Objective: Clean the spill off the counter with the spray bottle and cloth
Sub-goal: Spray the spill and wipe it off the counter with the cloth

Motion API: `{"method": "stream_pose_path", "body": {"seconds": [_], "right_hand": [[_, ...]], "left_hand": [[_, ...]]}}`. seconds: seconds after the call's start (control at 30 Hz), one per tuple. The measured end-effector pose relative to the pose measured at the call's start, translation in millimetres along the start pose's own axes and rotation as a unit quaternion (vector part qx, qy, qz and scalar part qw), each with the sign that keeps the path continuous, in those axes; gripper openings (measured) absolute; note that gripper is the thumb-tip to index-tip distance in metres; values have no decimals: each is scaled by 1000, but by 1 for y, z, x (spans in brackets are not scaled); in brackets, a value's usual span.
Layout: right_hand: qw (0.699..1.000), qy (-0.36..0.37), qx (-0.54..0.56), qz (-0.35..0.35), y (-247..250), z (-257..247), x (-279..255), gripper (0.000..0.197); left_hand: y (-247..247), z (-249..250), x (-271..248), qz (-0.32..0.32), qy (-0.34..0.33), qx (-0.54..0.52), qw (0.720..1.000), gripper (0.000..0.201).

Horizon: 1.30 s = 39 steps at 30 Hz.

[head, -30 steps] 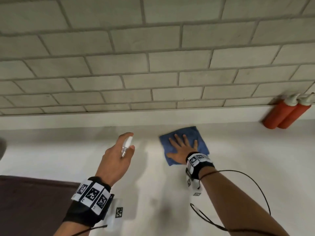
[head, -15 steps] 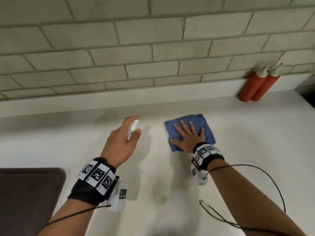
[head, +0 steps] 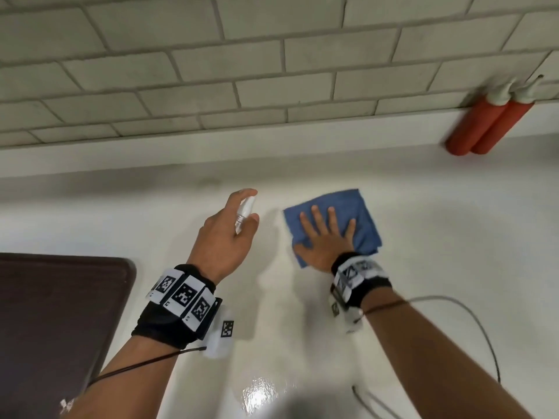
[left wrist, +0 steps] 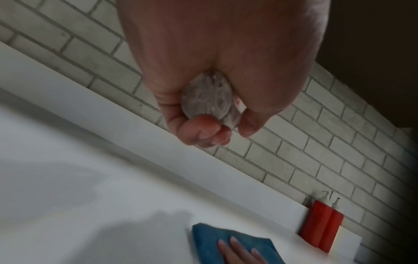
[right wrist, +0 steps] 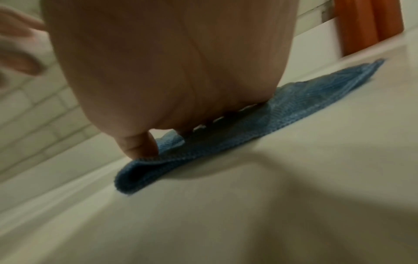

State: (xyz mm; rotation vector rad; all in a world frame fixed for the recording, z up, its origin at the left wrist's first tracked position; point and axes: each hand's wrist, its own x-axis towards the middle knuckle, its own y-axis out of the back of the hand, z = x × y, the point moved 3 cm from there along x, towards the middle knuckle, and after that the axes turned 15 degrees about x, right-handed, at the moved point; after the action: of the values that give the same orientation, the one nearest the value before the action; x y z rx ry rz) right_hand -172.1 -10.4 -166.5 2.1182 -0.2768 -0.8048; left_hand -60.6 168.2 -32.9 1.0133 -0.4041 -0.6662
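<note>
The left grip [head: 225, 234] is clenched round a small clear spray bottle [head: 244, 213], nozzle aimed away toward the wall. Just to its right, a folded blue cloth [head: 357, 213] is pressed flat on the white desk [head: 453, 237] by the right grip [head: 325, 243], fingers straight.

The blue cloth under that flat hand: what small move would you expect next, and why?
Probably a short sideways wipe. The right hand presses flat on the blue cloth, which lies spread on the counter, while the left hand holds the spray bottle up beside it. No spill is plainly visible, so the direction is a guess.
</note>
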Motion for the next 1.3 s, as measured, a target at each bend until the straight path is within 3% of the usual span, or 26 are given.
{"method": "stream_pose_path", "body": {"seconds": [0.2, 0.4, 0.5, 0.63, 0.8, 0.9, 1.13, 1.3], "right_hand": [[998, 50, -34, -6, -56, 5, -98, 84], [997, -61, 6, 48, 1, 69, -66, 75], [997, -68, -2, 46, -5, 65, -73, 74], [997, 38, -15, 58, -68, 43, -140, 82], [987, 134, -58, 73, -116, 58, -234, 79], [989, 125, -53, 52, -110, 64, -228, 80], [999, 4, -32, 29, -84, 34, -160, 94], [992, 82, -57, 79, -136, 16, -230, 76]], "left_hand": [[-7, 11, -24, 8, -5, -15, 1000, 38], [-7, 5, -66, 9, 6, -17, 1000, 39], [-1, -5, -89, 15, 31, -8, 999, 39], [8, -14, -122, 35, 59, -13, 998, 39], [10, -16, -158, 49, 83, -10, 995, 39], [5, -15, -168, 46, 84, -19, 995, 39], [-8, -8, -174, 35, 38, -37, 998, 37], [4, -32, -188, 47, 43, -50, 997, 43]]}}
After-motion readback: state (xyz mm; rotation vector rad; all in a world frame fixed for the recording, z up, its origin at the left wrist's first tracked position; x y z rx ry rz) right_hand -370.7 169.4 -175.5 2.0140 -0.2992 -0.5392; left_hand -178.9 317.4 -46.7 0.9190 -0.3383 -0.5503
